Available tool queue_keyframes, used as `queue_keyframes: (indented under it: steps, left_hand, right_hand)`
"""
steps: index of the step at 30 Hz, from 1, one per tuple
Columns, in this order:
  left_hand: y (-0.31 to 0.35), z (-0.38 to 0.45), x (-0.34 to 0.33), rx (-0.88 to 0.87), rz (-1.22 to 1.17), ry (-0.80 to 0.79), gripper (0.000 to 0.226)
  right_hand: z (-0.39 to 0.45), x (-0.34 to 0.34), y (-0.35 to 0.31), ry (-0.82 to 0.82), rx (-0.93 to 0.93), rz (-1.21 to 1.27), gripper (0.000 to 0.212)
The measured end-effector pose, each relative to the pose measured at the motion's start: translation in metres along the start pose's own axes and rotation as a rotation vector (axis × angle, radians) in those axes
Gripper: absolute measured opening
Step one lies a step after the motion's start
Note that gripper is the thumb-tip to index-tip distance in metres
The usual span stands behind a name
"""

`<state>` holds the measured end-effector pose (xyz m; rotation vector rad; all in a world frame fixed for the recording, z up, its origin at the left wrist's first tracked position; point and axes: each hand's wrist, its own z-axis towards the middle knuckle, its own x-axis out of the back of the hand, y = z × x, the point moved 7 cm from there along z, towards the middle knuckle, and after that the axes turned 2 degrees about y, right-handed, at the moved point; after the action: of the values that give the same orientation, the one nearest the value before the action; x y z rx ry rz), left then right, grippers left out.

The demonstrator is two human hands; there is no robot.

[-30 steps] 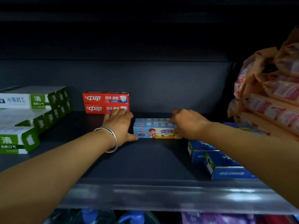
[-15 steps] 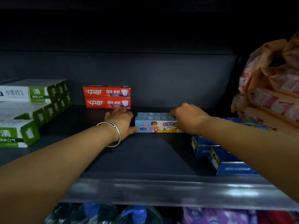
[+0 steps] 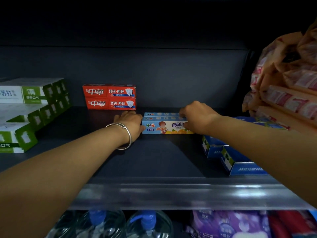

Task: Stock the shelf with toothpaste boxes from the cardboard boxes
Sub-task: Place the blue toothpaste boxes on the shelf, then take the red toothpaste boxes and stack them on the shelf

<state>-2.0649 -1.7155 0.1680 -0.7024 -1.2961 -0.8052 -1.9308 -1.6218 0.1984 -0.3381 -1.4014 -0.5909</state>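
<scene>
Light-blue kids' toothpaste boxes (image 3: 164,127) lie lengthwise on the dark shelf (image 3: 154,157), one behind another, cartoon face forward, with two red toothpaste boxes (image 3: 109,97) stacked just behind to the left.

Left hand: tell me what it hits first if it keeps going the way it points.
Probably the lower red box, stacked just beyond the left hand; depth is hard to judge.

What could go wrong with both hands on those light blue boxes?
1. The left hand sits just in front of the red boxes; pushing further could shove that stack askew.
2. The right hand spans two blue kids' boxes; an uneven grip may skew the rows.
</scene>
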Motion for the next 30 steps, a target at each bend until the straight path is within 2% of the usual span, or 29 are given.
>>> queue_keyframes:
  steps: [11,16,20,24,28,30]
  left_hand:
    - [-0.003,0.006,-0.004,-0.018,-0.011,0.012,0.041]
    - [-0.006,-0.008,0.008,-0.016,0.037,0.087,0.043]
    - [0.004,-0.042,0.034,-0.146,-0.096,0.29,0.032]
    - [0.022,-0.099,0.051,-0.335,-0.218,0.419,0.021]
    - [0.034,-0.17,0.041,-0.484,-0.278,0.462,0.021]
    - [0.033,-0.202,0.018,-0.517,-0.276,0.421,0.023]
  right_hand:
    - [-0.002,0.003,-0.001,0.008,-0.022,0.01,0.037]
    - [-0.021,0.018,-0.007,0.09,-0.014,0.012,0.034]
    - [-0.055,0.029,-0.029,0.219,0.045,-0.019,0.028]
    - [-0.106,0.03,-0.063,0.319,0.128,-0.003,0.031]
    - [-0.168,0.012,-0.092,0.376,0.165,0.087,0.03]
    - [-0.197,-0.01,-0.106,0.358,0.175,0.099,0.027]
